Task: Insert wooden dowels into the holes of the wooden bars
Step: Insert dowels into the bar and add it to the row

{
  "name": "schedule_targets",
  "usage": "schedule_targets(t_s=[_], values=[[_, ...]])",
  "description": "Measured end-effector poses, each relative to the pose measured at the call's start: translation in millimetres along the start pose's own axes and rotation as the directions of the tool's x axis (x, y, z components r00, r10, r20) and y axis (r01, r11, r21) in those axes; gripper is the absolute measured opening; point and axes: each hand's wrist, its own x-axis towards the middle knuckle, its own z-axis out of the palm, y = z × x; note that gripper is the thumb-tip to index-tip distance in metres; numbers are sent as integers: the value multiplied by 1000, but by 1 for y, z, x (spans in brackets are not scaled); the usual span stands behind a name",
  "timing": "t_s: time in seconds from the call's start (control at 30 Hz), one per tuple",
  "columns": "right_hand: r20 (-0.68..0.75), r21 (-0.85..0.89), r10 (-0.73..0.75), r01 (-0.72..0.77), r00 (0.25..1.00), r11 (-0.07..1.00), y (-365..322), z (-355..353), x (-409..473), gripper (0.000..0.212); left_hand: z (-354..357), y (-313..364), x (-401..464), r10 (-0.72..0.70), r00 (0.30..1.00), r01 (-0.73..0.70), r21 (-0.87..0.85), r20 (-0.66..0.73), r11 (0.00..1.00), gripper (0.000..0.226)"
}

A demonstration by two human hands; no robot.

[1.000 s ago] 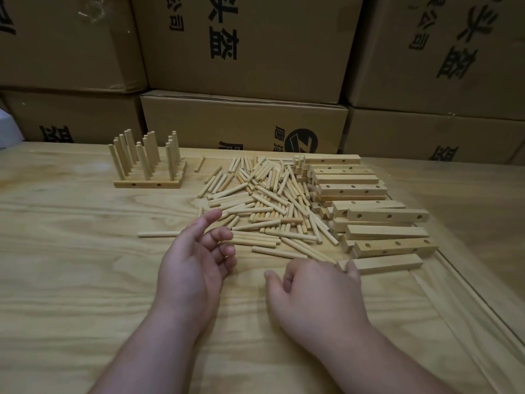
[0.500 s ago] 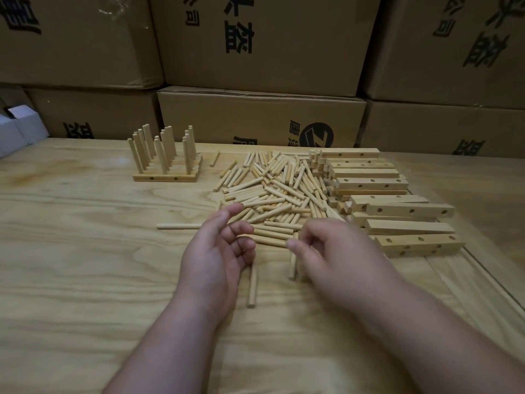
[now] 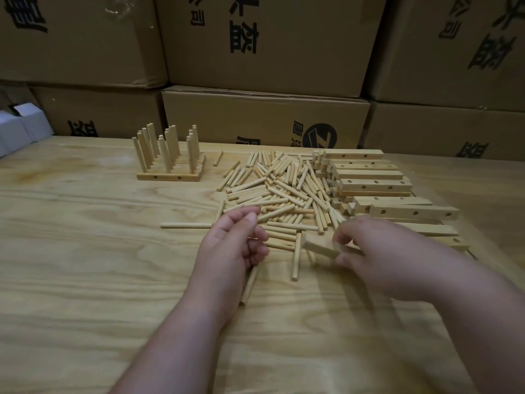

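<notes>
A heap of loose wooden dowels (image 3: 284,191) lies in the middle of the table. To its right is a stack of wooden bars (image 3: 375,184) with holes. My right hand (image 3: 377,251) grips one wooden bar (image 3: 319,248), blurred, lifted just above the table at the near edge of the heap. My left hand (image 3: 233,245) hovers left of it with loosely curled fingers and holds nothing. Two single dowels (image 3: 295,257) lie on the table between and under my hands.
Finished bars with upright dowels (image 3: 167,157) stand at the back left. A lone dowel (image 3: 186,225) lies left of my left hand. Stacked cardboard boxes (image 3: 264,120) wall off the back. White boxes (image 3: 20,132) sit at the far left. The table edge (image 3: 483,260) runs down the right.
My right hand reached to the bar stack, took one bar and pulled it left toward my left hand. My left hand rose slightly and its fingers curled a little. The camera shifted.
</notes>
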Motion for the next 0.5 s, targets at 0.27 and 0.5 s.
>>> schedule_targets(t_s=[0.27,0.5], values=[[-340,274,-124,225,932,935,-40,17,-2,32,0,-5,-3,29,995,-40,124,91,991,47],[-549,341,-146,380,823,860,-47,44,2,35,1,3,1,-15,999,11,-115,-37,993,45]])
